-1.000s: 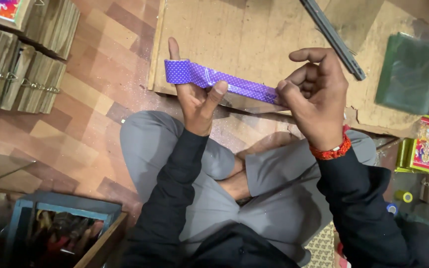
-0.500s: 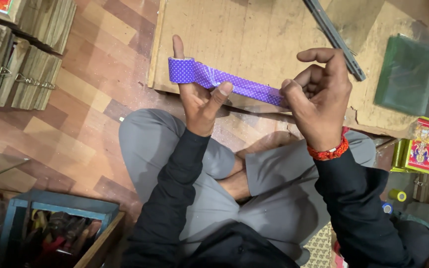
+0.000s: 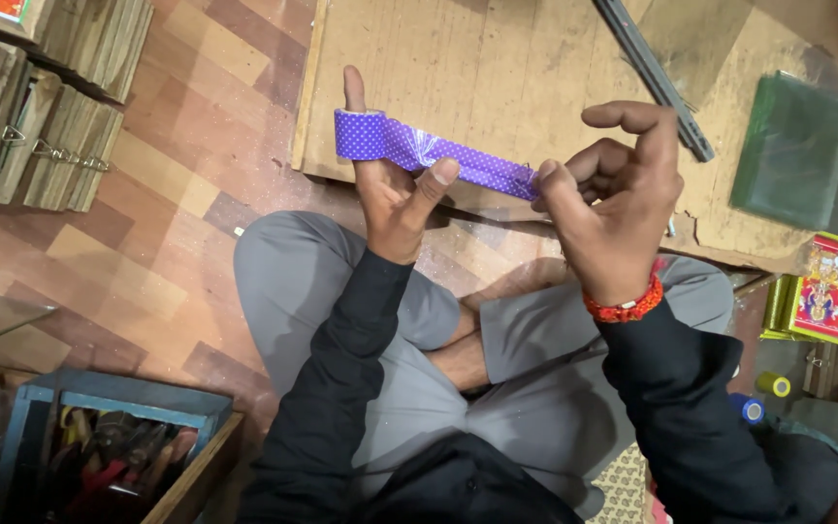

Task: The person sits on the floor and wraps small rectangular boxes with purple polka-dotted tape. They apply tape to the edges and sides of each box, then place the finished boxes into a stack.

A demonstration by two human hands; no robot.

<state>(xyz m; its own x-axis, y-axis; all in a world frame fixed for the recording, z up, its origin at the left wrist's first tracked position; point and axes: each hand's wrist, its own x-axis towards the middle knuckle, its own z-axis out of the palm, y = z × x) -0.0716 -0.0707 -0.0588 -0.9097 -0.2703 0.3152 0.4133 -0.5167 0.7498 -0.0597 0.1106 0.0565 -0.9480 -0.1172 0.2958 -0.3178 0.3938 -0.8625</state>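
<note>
Item: one purple strip with white dots (image 3: pixel 438 150), shiny in the middle, stretched between my two hands above the near edge of the brown board (image 3: pixel 497 68) on the floor. My left hand (image 3: pixel 395 194) carried one end, looped round the upright forefinger, with the thumb pressed against the strip's lower edge; the hand was clamped on it. My right hand (image 3: pixel 608 209) pinched the other end between thumb and bent fingers, forefinger hooked above, closed on the strip as well. The two hands stood apart, the strip taut between them, slanting down toward the right. At that wrist, a red beaded band (image 3: pixel 623 306). Below the hands, my crossed legs in grey trousers (image 3: pixel 293 281). On the board's far right part, a dark metal bar (image 3: pixel 652 73) lying aslant; just off its right edge, a green sheet stack (image 3: pixel 792 150). Farther right, a framed colourful picture (image 3: pixel 826 291). At the left, bundles of wooden pieces (image 3: pixel 31 126) on the patterned floor. Near my left knee, a blue wooden box of tools (image 3: pixel 109 451).
</note>
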